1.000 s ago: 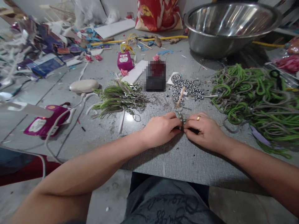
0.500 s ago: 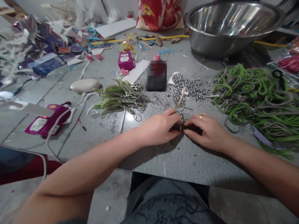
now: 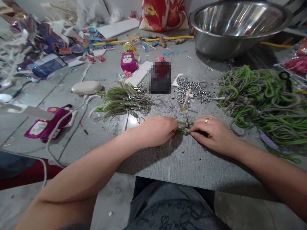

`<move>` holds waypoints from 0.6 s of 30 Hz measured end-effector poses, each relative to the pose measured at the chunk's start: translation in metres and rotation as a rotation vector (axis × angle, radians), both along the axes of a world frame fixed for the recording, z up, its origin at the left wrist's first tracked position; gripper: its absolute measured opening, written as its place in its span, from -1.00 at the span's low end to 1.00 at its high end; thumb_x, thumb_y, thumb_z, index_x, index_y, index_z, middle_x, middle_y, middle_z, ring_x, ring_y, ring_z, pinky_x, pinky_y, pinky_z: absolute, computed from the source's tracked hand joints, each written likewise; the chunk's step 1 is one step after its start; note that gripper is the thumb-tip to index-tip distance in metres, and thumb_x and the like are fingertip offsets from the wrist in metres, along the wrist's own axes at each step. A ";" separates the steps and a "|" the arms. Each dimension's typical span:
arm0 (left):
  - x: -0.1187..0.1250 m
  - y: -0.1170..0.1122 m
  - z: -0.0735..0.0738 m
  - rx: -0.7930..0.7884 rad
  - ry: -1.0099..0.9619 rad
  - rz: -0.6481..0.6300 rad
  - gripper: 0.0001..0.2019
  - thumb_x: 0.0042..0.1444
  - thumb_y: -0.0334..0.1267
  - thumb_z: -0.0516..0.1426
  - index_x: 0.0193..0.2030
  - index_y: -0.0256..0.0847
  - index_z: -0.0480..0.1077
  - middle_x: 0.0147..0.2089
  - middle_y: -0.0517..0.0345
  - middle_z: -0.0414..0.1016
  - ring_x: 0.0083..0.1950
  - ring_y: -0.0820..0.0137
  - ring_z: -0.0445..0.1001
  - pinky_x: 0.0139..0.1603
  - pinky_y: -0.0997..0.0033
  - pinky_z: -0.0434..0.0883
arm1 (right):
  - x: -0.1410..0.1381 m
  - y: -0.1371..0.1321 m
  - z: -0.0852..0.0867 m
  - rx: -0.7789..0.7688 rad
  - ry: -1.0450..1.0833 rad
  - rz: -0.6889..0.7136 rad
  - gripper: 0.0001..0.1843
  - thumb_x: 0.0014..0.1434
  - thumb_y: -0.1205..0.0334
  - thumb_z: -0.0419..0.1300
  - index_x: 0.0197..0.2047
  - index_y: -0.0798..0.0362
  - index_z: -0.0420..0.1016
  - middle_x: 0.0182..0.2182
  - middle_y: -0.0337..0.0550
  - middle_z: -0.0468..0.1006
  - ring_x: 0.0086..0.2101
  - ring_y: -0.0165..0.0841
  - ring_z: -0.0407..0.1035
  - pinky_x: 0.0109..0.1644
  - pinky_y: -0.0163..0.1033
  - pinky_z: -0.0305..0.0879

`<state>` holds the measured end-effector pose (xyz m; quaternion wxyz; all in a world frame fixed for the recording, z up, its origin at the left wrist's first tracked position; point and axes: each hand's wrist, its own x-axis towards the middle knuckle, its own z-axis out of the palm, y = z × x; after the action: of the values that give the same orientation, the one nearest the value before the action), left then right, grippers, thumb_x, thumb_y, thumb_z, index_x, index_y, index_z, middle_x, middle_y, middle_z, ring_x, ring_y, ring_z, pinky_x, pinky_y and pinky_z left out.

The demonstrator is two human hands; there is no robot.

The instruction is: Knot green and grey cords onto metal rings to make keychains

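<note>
A green and grey cord (image 3: pixel 181 130) with small metal nuts on it stretches between my hands, close above the table. My left hand (image 3: pixel 159 129) is closed, gripping the cord's left side. My right hand (image 3: pixel 212 134), with a gold ring on one finger, pinches its right side between thumb and fingertips. A metal key ring (image 3: pixel 184 111) lies at the far end of the cord piece. Just beyond are a wooden stick (image 3: pixel 187 98) and a pile of shiny metal nuts (image 3: pixel 200 91). How the strands cross between my fingers is partly hidden.
Loose green and grey cords (image 3: pixel 259 105) heap at the right. Corded pieces with metal nuts (image 3: pixel 120 100) lie left of the middle. A steel bowl (image 3: pixel 216 44) stands at the back right. Purple power sockets (image 3: pixel 43 123), a white cable (image 3: pixel 54 137) and scraps (image 3: pixel 50 64) occupy the left.
My left hand has moved left, away from my right hand, and the cord with its nuts now shows between them. My right hand has barely moved.
</note>
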<state>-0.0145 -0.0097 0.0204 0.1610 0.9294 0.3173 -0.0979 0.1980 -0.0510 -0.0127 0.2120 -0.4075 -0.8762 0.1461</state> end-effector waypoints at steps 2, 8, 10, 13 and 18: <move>0.000 0.001 0.001 -0.009 -0.014 -0.012 -0.82 0.16 -0.32 -0.04 -0.32 -0.24 0.38 -0.30 0.15 0.41 -0.30 0.43 0.42 -0.36 0.48 0.26 | 0.001 0.000 0.004 -0.003 -0.011 -0.007 -0.87 0.16 0.32 0.06 -0.38 0.05 0.40 -0.43 -0.18 0.53 -0.37 -0.36 0.38 -0.22 -0.20 0.19; -0.002 0.002 0.004 -0.084 -0.017 0.024 -0.83 0.15 -0.34 -0.03 -0.31 -0.22 0.38 -0.27 0.16 0.43 -0.28 0.43 0.41 -0.32 0.48 0.27 | 0.005 0.003 0.014 -0.080 -0.041 -0.001 -0.86 0.14 0.30 0.05 -0.42 0.03 0.37 -0.39 -0.20 0.55 -0.36 -0.37 0.40 -0.22 -0.20 0.22; -0.003 0.004 0.004 -0.096 -0.031 0.027 -0.84 0.14 -0.34 -0.02 -0.30 -0.21 0.38 -0.25 0.17 0.45 -0.27 0.44 0.41 -0.30 0.49 0.27 | 0.008 0.004 0.015 -0.107 -0.055 0.006 -0.86 0.14 0.30 0.04 -0.43 0.03 0.36 -0.38 -0.19 0.55 -0.33 -0.35 0.39 -0.21 -0.19 0.23; -0.005 0.006 0.004 -0.093 -0.027 0.016 -0.85 0.13 -0.35 -0.01 -0.30 -0.20 0.39 -0.25 0.18 0.46 -0.28 0.45 0.41 -0.32 0.49 0.26 | 0.013 0.006 0.016 -0.114 -0.093 0.011 -0.86 0.12 0.32 0.03 -0.44 0.03 0.35 -0.37 -0.17 0.53 -0.33 -0.34 0.37 -0.22 -0.18 0.25; -0.008 0.007 0.009 -0.080 0.020 0.022 -0.83 0.12 -0.36 -0.02 -0.30 -0.19 0.39 -0.26 0.18 0.48 -0.29 0.44 0.42 -0.35 0.50 0.23 | 0.019 0.007 0.017 -0.099 -0.177 0.006 -0.85 0.12 0.34 0.01 -0.42 0.04 0.37 -0.39 -0.13 0.49 -0.33 -0.31 0.35 -0.22 -0.15 0.25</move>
<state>-0.0226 -0.0022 0.0294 0.1961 0.9176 0.3248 -0.1182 0.2172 -0.0436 0.0045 0.1129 -0.4264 -0.8843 0.1535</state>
